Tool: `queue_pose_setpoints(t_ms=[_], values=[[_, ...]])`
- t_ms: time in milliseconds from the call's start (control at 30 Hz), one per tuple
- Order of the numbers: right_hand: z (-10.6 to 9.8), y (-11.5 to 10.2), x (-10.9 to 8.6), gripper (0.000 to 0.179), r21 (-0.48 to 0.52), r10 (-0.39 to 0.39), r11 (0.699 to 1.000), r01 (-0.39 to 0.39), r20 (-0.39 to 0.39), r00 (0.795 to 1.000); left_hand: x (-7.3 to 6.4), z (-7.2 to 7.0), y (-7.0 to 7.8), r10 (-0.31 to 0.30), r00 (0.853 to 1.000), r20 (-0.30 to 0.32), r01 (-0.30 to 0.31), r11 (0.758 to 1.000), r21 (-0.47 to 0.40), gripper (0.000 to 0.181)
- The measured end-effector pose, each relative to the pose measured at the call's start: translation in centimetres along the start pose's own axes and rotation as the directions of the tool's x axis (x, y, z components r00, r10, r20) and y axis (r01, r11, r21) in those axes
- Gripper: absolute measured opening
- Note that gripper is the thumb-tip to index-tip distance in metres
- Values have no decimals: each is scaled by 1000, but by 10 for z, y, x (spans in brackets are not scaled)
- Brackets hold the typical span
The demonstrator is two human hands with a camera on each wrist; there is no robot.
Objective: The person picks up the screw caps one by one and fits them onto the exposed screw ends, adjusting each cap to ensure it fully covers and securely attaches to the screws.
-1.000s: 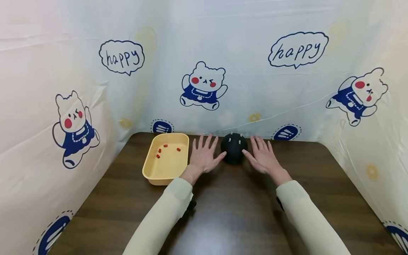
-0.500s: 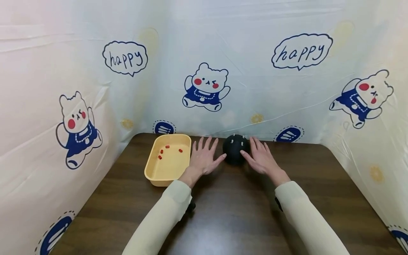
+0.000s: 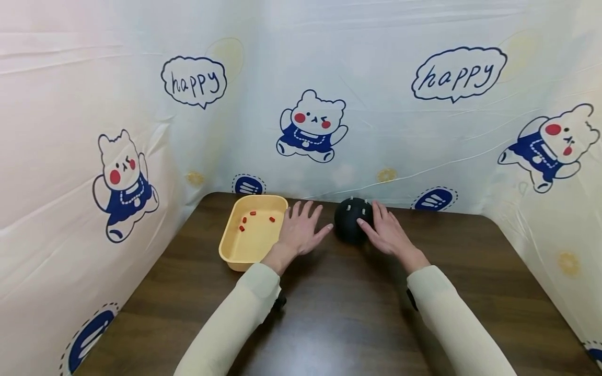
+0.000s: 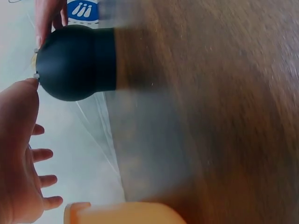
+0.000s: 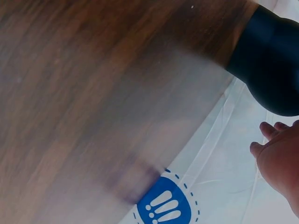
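A black ball-shaped object [image 3: 349, 230] on a short round base [image 4: 105, 58] stands at the table's back, with several small silvery pins on top. To its left, my left hand [image 3: 300, 231] is spread, palm down, thumb aimed at it with a narrow gap in the head view. My right hand [image 3: 389, 230] lies along its right side, thumb overlapping its front; whether it touches cannot be told. Fingers of both hands look extended. In the right wrist view, the black object is cut off by the frame edge and part of the right hand [image 5: 282, 163] shows below it.
A yellow tray [image 3: 256, 245] with several small red pieces [image 3: 253, 213] stands just left of the left hand. The dark wooden table [image 3: 338, 318] ends at a printed cloth backdrop [image 3: 367, 104] behind and at both sides.
The head view has shifted slightly, moving the tray and black object rightward. Relative to them both hands are farther left: the left thumb has parted from the object's edge, the right overlaps it more.
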State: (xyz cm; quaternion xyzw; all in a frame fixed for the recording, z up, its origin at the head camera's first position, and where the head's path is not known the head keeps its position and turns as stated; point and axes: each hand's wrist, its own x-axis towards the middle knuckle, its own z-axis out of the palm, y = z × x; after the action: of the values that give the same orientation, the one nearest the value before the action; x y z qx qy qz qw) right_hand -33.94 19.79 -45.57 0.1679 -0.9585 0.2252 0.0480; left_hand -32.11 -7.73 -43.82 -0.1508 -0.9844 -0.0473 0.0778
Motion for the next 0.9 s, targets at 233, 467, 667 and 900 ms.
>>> queue_pose_setpoints(t_ms=[233, 467, 667, 900], values=[[2, -5, 4, 93, 30, 10, 999, -11, 34, 999, -4, -5, -12, -14, 1000, 26, 15, 999, -40, 77], [0, -10, 8, 96, 51, 34, 998, -36, 52, 998, -10, -15, -31, -34, 999, 33, 36, 996, -86, 77], [0, -10, 10, 99, 108, 45, 993, -51, 59, 997, -14, -24, -50, -41, 998, 37, 45, 993, -110, 75], [3, -8, 12, 102, 178, 54, 982, -67, 72, 996, -16, -33, -75, -57, 996, 69, 65, 991, -121, 73]])
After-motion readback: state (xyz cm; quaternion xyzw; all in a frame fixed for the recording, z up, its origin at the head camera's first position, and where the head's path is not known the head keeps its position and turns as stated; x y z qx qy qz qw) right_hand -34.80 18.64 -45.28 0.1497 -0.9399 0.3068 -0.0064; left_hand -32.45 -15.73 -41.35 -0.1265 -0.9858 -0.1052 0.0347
